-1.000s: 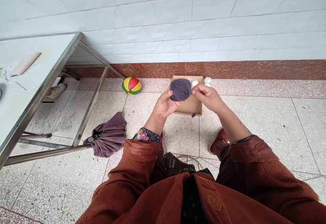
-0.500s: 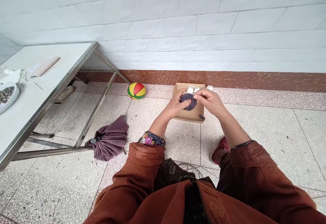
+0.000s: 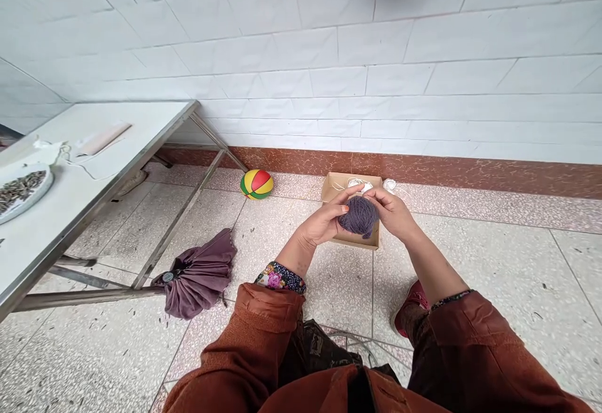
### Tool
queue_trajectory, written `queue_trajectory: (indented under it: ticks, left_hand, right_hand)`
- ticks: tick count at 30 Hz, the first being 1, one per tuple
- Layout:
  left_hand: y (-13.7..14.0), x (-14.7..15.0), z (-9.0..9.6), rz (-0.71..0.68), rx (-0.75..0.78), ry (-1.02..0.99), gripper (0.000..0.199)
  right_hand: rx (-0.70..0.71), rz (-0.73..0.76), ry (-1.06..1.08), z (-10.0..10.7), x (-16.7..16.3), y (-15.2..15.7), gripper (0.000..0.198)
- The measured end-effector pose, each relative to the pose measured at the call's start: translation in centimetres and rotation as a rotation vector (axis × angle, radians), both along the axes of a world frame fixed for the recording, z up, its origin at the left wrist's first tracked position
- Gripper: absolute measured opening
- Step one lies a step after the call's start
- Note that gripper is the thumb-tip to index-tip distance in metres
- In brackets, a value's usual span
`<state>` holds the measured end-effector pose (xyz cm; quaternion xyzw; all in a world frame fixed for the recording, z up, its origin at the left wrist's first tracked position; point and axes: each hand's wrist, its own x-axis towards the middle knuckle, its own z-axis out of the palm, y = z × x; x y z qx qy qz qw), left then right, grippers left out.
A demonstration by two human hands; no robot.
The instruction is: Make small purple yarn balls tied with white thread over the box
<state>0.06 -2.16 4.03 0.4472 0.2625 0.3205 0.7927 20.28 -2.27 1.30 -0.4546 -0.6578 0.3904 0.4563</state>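
A dark purple-grey ball of yarn (image 3: pixel 358 217) is held up over an open cardboard box (image 3: pixel 371 241). My left hand (image 3: pixel 324 220) grips it from the left, thumb across its front. At the ball's upper right, the bent fingers of my right hand (image 3: pixel 389 209) close on the yarn; their tips are partly hidden. Behind my hands, white balls of yarn (image 3: pixel 356 183) lie in the far part of the box. Another white ball (image 3: pixel 389 185) sits just outside its far right corner.
On the left stands a metal-framed table (image 3: pixel 157 126) with a plate of dark pieces (image 3: pixel 26 188). A folded purple umbrella (image 3: pixel 200 275) lies by its lower bar. A coloured ball (image 3: pixel 256 184) rests near the tiled wall (image 3: pixel 301 81). My red shoe (image 3: pixel 412 305) is below right.
The ball of yarn has been turned, so its strands now face me differently and more of it shows. My right fingers have moved onto its upper right edge. The whole view has shifted slightly.
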Motion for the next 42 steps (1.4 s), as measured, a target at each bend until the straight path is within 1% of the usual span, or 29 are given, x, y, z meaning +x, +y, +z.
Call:
queue_trajectory:
  ticks: [5,8,11,15,18,20,22,24,25,27,29,33,36,42]
  left_hand:
    - [0.2,0.1,0.0,0.143,-0.053,-0.117,0.060]
    - [0.4,0.1,-0.2,0.252,-0.100,-0.143,0.053]
    - [0.7,0.1,-0.4,0.311,-0.124,-0.130,0.047]
    - [1.0,0.2,-0.9,0.396,-0.106,-0.031,0.040]
    - [1.2,0.3,-1.5,0.436,-0.041,0.186,0.038]
    - [1.2,0.2,-1.8,0.428,0.082,0.376,0.039]
    - [1.1,0.1,-2.0,0.389,0.244,0.509,0.041]
    - [0.9,-0.1,-1.9,0.319,0.357,0.549,0.047]
    - [0.8,-0.3,-1.8,0.276,0.379,0.543,0.052]
    - [0.6,-0.5,-1.5,0.183,0.362,0.511,0.061]
    - [0.4,-0.8,-1.1,0.096,0.322,0.487,0.064]
    - [0.1,-1.2,-0.6,-0.015,0.263,0.493,0.057]
    - [0.0,-1.0,-0.5,-0.043,0.215,0.501,0.053]
    - [0.2,-0.8,-0.8,0.002,0.171,0.434,0.047]
  right_hand:
    - [0.010,-0.031,-0.065,0.1,0.1,-0.1,0.020]
    - [0.020,0.011,-0.107,0.4,0.1,-0.4,0.020]
    - [0.038,0.072,-0.100,0.8,0.1,-0.6,0.021]
    - [0.051,0.143,-0.074,1.0,0.1,-0.8,0.023]
    - [0.051,0.215,-0.093,1.2,-0.2,-0.8,0.022]
    - [0.063,0.241,-0.105,1.3,-0.4,-0.8,0.022]
    - [0.082,0.227,-0.104,1.4,-0.6,-0.7,0.022]
    - [0.096,0.180,-0.094,1.4,-0.7,-0.5,0.023]
    - [0.100,0.151,-0.089,1.4,-0.8,-0.3,0.023]
    - [0.104,0.097,-0.074,1.2,-0.8,-0.1,0.022]
    - [0.101,0.051,-0.047,1.0,-0.8,0.0,0.019]
    - [0.032,0.027,0.011,0.6,-0.9,0.1,0.018]
    - [-0.031,0.028,0.030,0.3,-0.9,0.0,0.021]
    - [-0.097,0.034,0.022,0.0,-0.7,0.0,0.026]
